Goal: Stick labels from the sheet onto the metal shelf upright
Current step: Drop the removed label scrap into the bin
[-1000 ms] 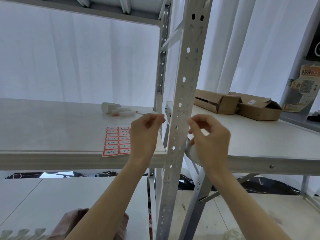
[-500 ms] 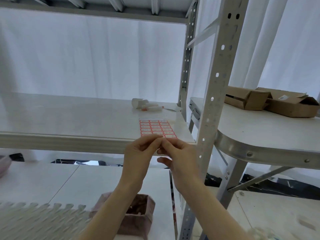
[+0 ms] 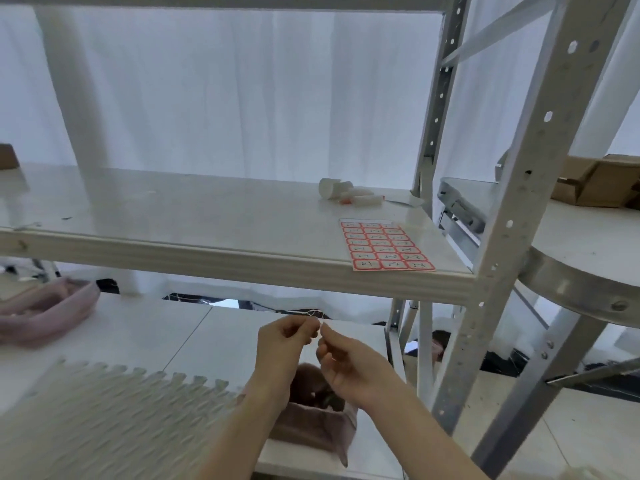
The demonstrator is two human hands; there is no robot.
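Pinching at something tiny, both hands are held together below the front edge of the shelf board [image 3: 242, 268]. Left hand [image 3: 282, 355] is curled, thumb and forefinger closed near the tip; right hand [image 3: 346, 367] likewise, fingertips nearly touching the left's. What is pinched cannot be told: possibly a peeled label or backing scrap, too small and blurred. A pinkish fabric box [image 3: 313, 427] is seen under the hands, on the lower board. A ridged white mat [image 3: 114, 407] lies left of that box, blurred.

Label sheet [image 3: 386, 245] is laid flat on the shelf board, at its front right corner, just beside the metal upright [image 3: 512, 209]. Red-bordered labels fill most rows; top row looks pale, maybe already peeled, not certain. Upright is perforated, and no stuck label can be made out on its visible face. Behind the sheet, farther back on the board, small white tubes and a cap [image 3: 341, 194] are grouped. Cardboard boxes [image 3: 595, 181] sit right of the upright on a separate rounded table.

Progress is judged early or mid: most labels remain on the sheet, and placement on the upright is not confirmed. Hands are well apart from the upright, so a stick-on step is judged not yet done.
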